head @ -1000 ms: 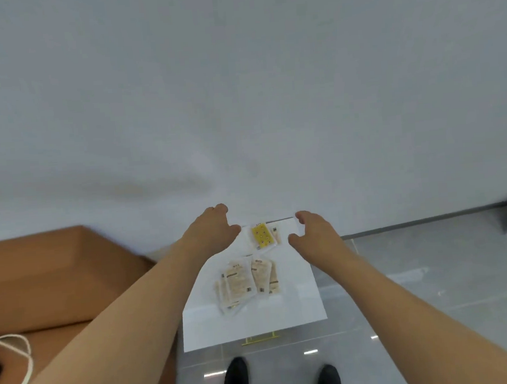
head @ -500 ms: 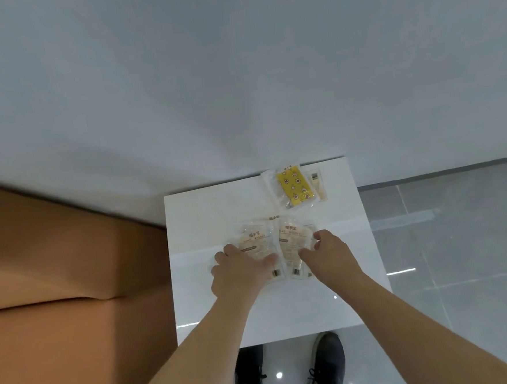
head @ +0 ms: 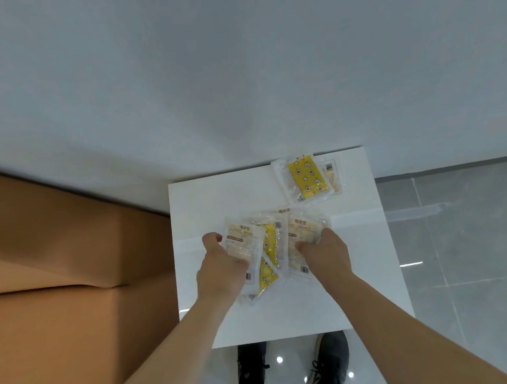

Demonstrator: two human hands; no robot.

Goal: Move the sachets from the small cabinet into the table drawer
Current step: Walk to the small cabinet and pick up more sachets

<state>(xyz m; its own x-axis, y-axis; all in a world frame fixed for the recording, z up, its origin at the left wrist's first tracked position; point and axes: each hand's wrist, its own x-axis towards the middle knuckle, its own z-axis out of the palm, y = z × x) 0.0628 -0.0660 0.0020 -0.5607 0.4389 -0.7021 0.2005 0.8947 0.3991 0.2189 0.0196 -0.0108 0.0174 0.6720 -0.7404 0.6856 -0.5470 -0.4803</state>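
what changed: half a second ago both hands were pressing flat on the sachets; now they've closed around them and the packs are fanning up off the cabinet (head: pixel 217 200), so the pickup looks underway
left hand (head: pixel 221 269): clamped on a beige sachet (head: pixel 243 242), with yellow sachets (head: pixel 268 262) slipping out underneath, fingers curled over the left edge
right hand (head: pixel 325 252): pinching another beige sachet (head: pixel 301 233) near its middle, thumb on top
orientation: the held packs run long axis roughly away from the person, printed tops pointing to the wall; the lower yellow one is tilted, bottom end swinging left
stragglers: a yellow pack (head: pixel 306 177) with a clear pack (head: pixel 330 173) tucked partly under it sits at the far right corner, untouched, long axis also pointing away
where stuff is: everything's on or just above the white cabinet top, nothing in the drawer yet, and no drawer in view
bench: brown surface (head: pixel 58 295) to the left, guessing that's where the drawer is
my take: that loose yellow one might drop out of the bundle
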